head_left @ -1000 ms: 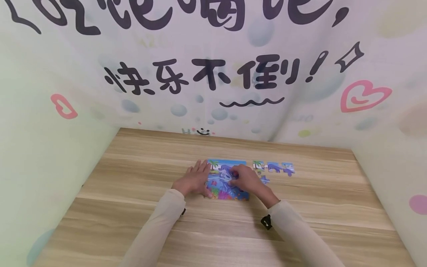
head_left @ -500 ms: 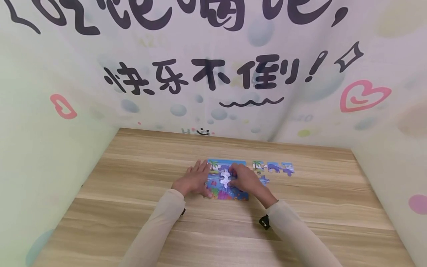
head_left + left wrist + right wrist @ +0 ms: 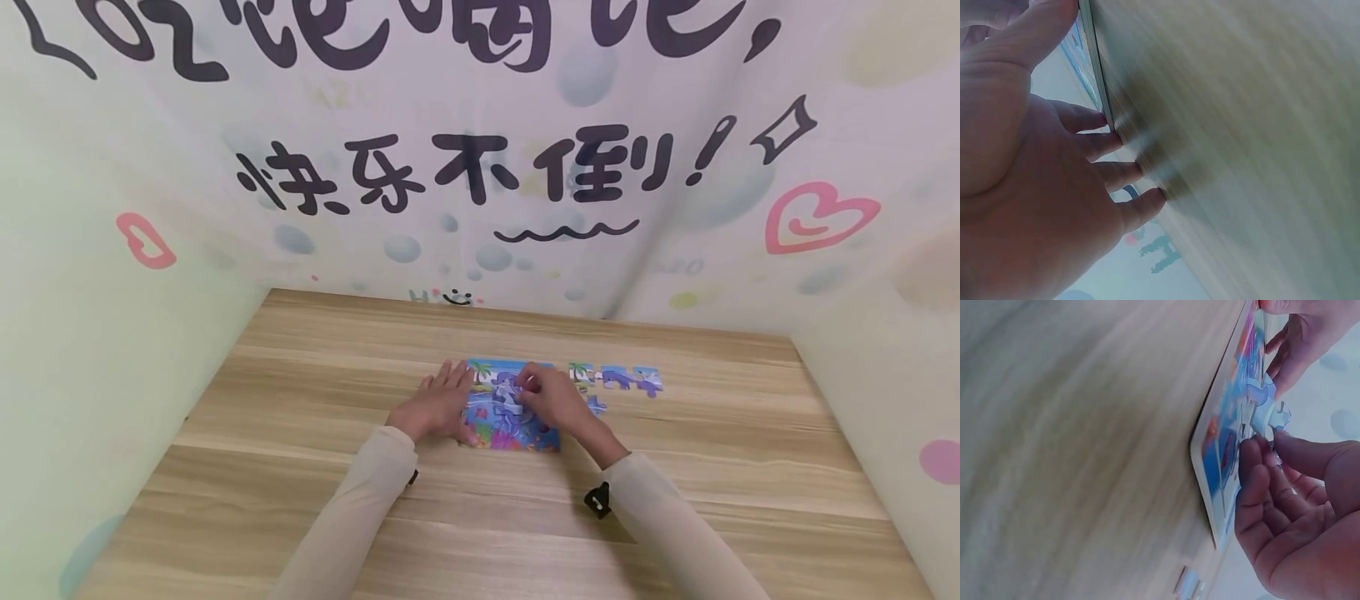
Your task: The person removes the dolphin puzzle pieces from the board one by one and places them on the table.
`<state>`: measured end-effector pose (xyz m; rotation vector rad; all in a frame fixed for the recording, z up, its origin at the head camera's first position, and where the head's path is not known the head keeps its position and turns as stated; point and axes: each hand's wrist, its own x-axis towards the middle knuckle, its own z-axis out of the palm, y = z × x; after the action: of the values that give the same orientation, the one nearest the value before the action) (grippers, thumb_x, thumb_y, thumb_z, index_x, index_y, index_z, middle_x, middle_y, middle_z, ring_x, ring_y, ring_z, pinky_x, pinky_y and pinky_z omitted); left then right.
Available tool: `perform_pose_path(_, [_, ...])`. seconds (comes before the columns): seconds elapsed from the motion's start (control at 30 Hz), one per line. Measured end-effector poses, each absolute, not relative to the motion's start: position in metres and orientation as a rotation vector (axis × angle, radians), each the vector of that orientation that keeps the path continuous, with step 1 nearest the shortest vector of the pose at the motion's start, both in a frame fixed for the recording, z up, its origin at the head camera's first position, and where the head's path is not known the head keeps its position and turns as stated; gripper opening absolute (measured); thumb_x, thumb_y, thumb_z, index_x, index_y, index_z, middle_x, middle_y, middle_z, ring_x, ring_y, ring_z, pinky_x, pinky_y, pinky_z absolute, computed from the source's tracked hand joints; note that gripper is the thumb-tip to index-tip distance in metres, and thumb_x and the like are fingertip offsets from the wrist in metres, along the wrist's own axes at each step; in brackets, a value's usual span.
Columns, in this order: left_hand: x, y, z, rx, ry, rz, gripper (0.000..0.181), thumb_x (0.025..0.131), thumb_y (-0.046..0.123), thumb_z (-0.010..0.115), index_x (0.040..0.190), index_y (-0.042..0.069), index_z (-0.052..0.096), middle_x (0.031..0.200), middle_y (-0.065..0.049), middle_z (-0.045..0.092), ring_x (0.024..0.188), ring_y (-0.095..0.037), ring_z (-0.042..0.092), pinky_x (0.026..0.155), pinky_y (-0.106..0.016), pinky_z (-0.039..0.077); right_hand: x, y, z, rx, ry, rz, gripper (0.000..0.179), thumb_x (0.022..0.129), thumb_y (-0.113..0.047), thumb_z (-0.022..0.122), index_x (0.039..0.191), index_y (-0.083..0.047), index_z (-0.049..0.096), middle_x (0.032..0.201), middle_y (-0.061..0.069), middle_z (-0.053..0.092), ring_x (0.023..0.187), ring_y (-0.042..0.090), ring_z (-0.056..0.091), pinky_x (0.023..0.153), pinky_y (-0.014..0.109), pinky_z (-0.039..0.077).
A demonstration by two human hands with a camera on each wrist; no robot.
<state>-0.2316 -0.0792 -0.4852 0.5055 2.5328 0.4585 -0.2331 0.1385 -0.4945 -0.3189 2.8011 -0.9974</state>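
A jigsaw puzzle board [image 3: 517,362] with a dolphin and coral picture lies flat on the wooden table. My left hand [image 3: 435,406] is along its left side, fingers spread; in the left wrist view its fingertips [image 3: 1155,197] touch the tabletop beside the board's edge. Above the board's middle, my right hand [image 3: 557,402] pinches a puzzle piece [image 3: 1263,403] between thumb and fingers. That piece is tilted, and its blue and purple print shows in the right wrist view. Its contact with the board cannot be made out.
Right of the board lie several loose pieces: a palm tree piece [image 3: 579,372], a dolphin piece [image 3: 617,377], a corner-shaped blue piece [image 3: 648,380] and another blue piece [image 3: 596,405], partly behind my right hand. A printed cloth wall [image 3: 450,258] stands behind the table [image 3: 337,350].
The puzzle piece has turned in my right fingers: half a second ago it looked pale with glare, and now blue print shows. My left hand has stayed in place.
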Motion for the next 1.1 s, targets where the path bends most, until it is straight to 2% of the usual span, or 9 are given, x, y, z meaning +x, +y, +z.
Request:
perform_pose_path(0.13, [-0.231, -0.079, -0.484, 0.505, 2.531, 0.469, 0.112, 0.08, 0.039, 0.081, 0.16, 0.006, 0.009, 0.168, -0.011, -0.001, 0.154, -0.032, -0.008, 0.123, -0.052, 0.003, -0.234, 0.14, -0.497, -0.294, 2.757, -1.096, 0.006, 0.093, -0.012, 0.068, 0.098, -0.011, 0.067, 0.079, 0.002, 0.069, 0.064, 0.013, 0.059, 0.059, 0.027, 0.049])
perform_pose_path(0.3, [-0.231, -0.08, -0.484, 0.514, 2.534, 0.466, 0.113, 0.08, 0.038, 0.081, 0.159, 0.006, 0.009, 0.168, -0.011, -0.001, 0.154, -0.032, -0.008, 0.123, -0.052, 0.003, -0.235, 0.146, -0.5, -0.272, 2.643, -1.291, 0.007, 0.092, -0.006, 0.068, 0.099, -0.005, 0.067, 0.071, 0.004, 0.068, 0.061, 0.015, 0.062, 0.055, 0.026, 0.047])
perform_pose_path(0.57, [-0.23, -0.081, -0.485, 0.525, 2.546, 0.462, 0.114, 0.079, 0.038, 0.082, 0.159, 0.005, 0.009, 0.167, -0.012, -0.001, 0.153, -0.033, -0.007, 0.123, -0.053, 0.003, -0.235, 0.163, -0.499, -0.193, 2.552, -1.393, 0.006, 0.094, -0.004, 0.065, 0.099, -0.004, 0.067, 0.08, 0.008, 0.072, 0.068, 0.016, 0.062, 0.062, 0.026, 0.048])
perform_pose_path(0.83, [-0.23, -0.081, -0.484, 0.534, 2.541, 0.474, 0.115, 0.078, 0.04, 0.082, 0.159, 0.005, 0.009, 0.167, -0.013, -0.002, 0.153, -0.034, -0.008, 0.123, -0.053, 0.003, -0.23, 0.187, -0.501, -0.132, 2.52, -1.439, 0.008, 0.094, -0.003, 0.065, 0.101, 0.001, 0.066, 0.085, 0.012, 0.073, 0.07, 0.017, 0.063, 0.06, 0.031, 0.052])
perform_pose_path(1.1, [-0.23, -0.081, -0.482, 0.529, 2.538, 0.47, 0.115, 0.078, 0.039, 0.082, 0.159, 0.005, 0.009, 0.167, -0.013, -0.002, 0.153, -0.034, -0.008, 0.123, -0.053, 0.002, -0.228, 0.212, -0.5, -0.094, 2.534, -1.408, 0.01, 0.095, -0.005, 0.064, 0.103, 0.0, 0.067, 0.087, 0.01, 0.073, 0.072, 0.016, 0.061, 0.06, 0.028, 0.05])
